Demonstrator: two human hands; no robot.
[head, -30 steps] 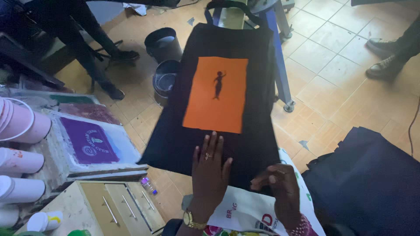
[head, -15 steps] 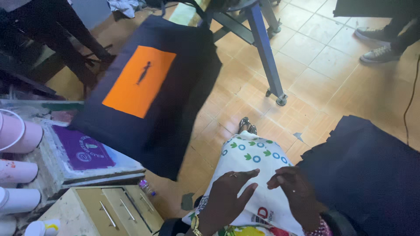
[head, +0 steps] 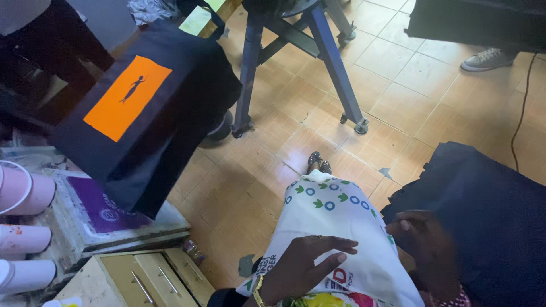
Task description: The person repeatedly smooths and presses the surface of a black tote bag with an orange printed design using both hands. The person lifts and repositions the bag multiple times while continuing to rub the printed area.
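Head view: both wrists cut off at bottom edge. Left hand (head: 307, 264) lies flat, fingers spread, gripping nothing, on white patterned cloth apron (head: 333, 227) over the lap. Right hand (head: 424, 250) loosely curled at the apron's right edge beside one dark navy fabric pile (head: 483, 210); whether it pinches cloth is unclear. One dark tote bag with orange rectangular print (head: 128, 96) hangs well apart, upper left. Three pink-white plastic tubs (head: 23, 239), partly cropped.

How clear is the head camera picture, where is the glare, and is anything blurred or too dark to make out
Head view: mostly sharp at the centre, with soft window glare on the tiled floor by the blue stand; the dark fabric pile at the right loses its folds in shadow; the left hand and right hand look slightly soft; the top left corner is too dark to read.
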